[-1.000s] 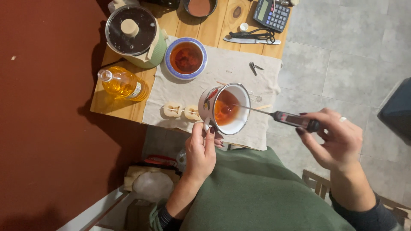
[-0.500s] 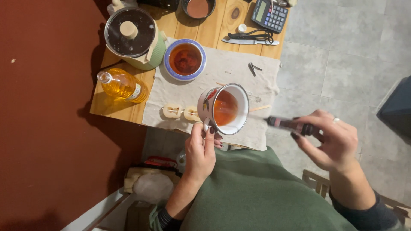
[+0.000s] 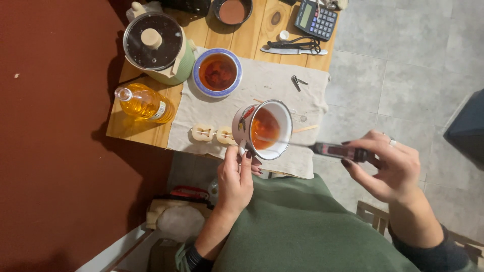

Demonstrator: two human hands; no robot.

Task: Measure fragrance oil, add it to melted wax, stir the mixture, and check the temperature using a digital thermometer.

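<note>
My left hand (image 3: 236, 177) grips the handle of a white enamel mug (image 3: 263, 129) holding orange-red liquid, raised above the near edge of the cloth. My right hand (image 3: 393, 163) holds a dark probe thermometer (image 3: 335, 150) by its body. Its thin metal probe reaches left into the mug's liquid. Two small pale moulds (image 3: 214, 134) lie on the cloth just left of the mug.
A small wooden table (image 3: 252, 38) carries a beige cloth (image 3: 272, 83), a blue-rimmed bowl of red liquid (image 3: 217, 72), a lidded green pot (image 3: 156, 48), an oil bottle (image 3: 144, 102), scissors (image 3: 293, 47), a calculator (image 3: 315, 18) and a brown-filled bowl (image 3: 232, 10). Grey floor tiles lie to the right.
My right hand drew the thermometer back out of the mug, then brought it in again, so the probe is once more in the liquid. The left hand kept hold of the mug.
</note>
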